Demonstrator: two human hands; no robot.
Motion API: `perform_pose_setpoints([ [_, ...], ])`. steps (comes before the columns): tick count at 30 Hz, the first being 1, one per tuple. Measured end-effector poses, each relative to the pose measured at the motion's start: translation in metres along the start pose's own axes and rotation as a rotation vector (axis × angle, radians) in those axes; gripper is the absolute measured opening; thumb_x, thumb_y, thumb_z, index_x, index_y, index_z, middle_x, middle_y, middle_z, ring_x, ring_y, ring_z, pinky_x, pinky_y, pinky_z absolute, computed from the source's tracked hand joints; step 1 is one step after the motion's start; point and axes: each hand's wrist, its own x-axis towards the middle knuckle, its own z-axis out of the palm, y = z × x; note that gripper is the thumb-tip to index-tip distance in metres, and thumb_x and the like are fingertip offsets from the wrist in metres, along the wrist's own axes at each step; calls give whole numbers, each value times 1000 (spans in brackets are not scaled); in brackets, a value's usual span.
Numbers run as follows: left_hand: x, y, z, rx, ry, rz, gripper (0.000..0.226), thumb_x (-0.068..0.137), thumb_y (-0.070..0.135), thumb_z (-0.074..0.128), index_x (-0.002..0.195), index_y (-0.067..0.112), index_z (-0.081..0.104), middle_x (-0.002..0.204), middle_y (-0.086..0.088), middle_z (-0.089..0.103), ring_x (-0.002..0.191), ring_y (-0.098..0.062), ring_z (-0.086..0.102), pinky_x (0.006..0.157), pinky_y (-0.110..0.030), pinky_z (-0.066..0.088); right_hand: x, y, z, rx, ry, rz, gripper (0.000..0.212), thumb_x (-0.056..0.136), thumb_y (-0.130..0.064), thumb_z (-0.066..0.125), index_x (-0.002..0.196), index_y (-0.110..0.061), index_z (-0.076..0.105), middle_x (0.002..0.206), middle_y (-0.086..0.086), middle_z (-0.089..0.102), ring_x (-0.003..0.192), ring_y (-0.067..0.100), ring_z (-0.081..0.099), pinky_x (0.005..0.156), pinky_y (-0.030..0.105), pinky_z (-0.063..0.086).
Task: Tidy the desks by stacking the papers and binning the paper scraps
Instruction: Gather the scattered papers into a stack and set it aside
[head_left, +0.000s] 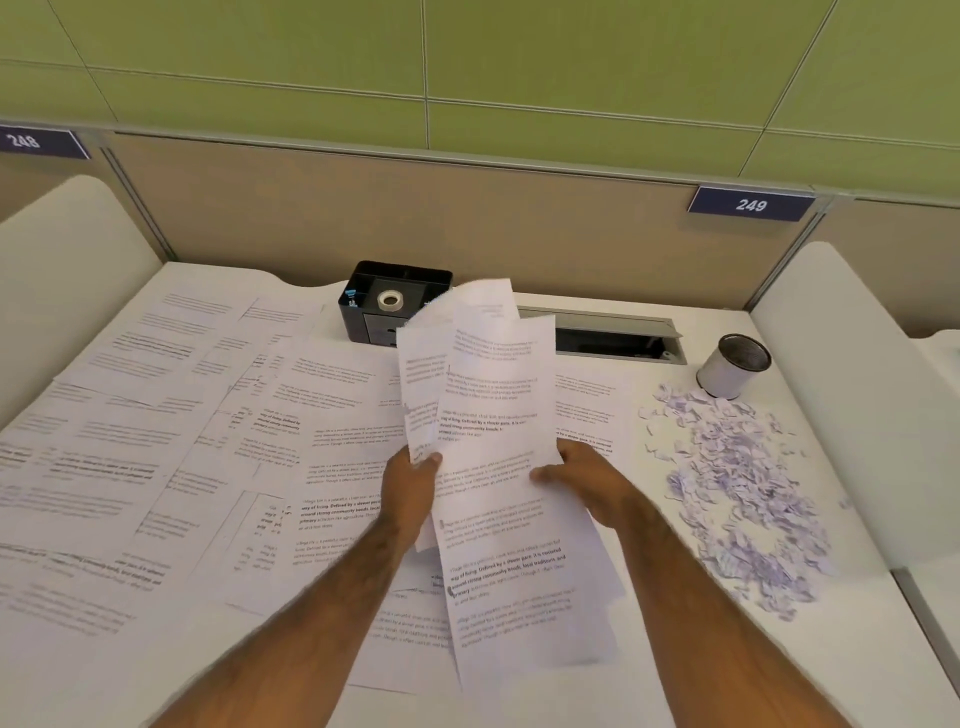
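Observation:
Both my hands hold a loose bundle of printed sheets (493, 415) raised above the desk, fanned and uneven. My left hand (410, 483) pinches the bundle's left edge, and my right hand (576, 480) grips its right edge. Many more printed papers (171, 426) lie spread flat and overlapping over the left and middle of the white desk (649, 649). A wide scatter of small torn paper scraps (737, 483) covers the desk's right side. A small white mesh-lined bin (735, 366) stands upright just behind the scraps.
A black desk organiser (384, 306) with a tape roll sits at the back centre, beside an open grey cable slot (608, 338). White side dividers (841, 395) flank the desk. A beige back partition carries label 249 (750, 204).

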Motion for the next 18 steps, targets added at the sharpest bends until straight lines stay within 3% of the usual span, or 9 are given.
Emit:
perform_pose_setpoints([
  [2,3,8,1,-45,28,37,23,101,9,59,120,19,66,97,13,71,87,-6,68,67,-20,54,3,1,1,-57,31,13,34,85,2,69,118,-6,69,109,11,77,96,33,75,86,46,61],
  [4,5,15,4,-54,38,67,21,100,13,62,118,22,67,100,12,72,90,-7,69,74,-25,56,8,3,4,-60,174,10,34,85,1,69,119,-6,69,109,12,76,94,32,74,86,46,61],
  [8,8,20,7,3,-9,68,21,101,21,62,121,17,69,103,7,73,101,-19,70,88,-35,57,18,6,11,36,291,-7,26,91,-13,70,118,-11,72,108,6,77,93,28,75,89,50,60],
  [12,6,12,-2,-80,-34,-49,18,106,28,53,117,21,65,98,7,73,90,-14,71,69,-27,54,19,9,15,6,389,-16,10,93,-20,70,96,-12,75,99,5,78,87,26,75,82,44,62],
  [14,6,5,-7,-126,-74,-122,18,107,30,50,114,23,66,101,4,75,89,-14,72,68,-29,54,21,13,15,-15,451,-1,11,90,-15,73,82,-10,67,93,6,75,81,27,71,72,38,60],
  [16,6,-3,-12,-146,-104,-172,17,106,27,51,112,24,67,104,4,76,88,-13,72,70,-30,55,23,16,17,-34,481,22,18,84,-12,78,84,-12,59,94,7,69,78,25,65,65,30,52],
  [18,7,-12,-14,-160,-121,-202,18,106,26,53,120,24,64,114,4,74,94,-11,70,73,-30,55,25,19,20,-60,449,61,29,81,-14,81,99,-12,59,103,6,66,84,22,64,64,28,49],
])
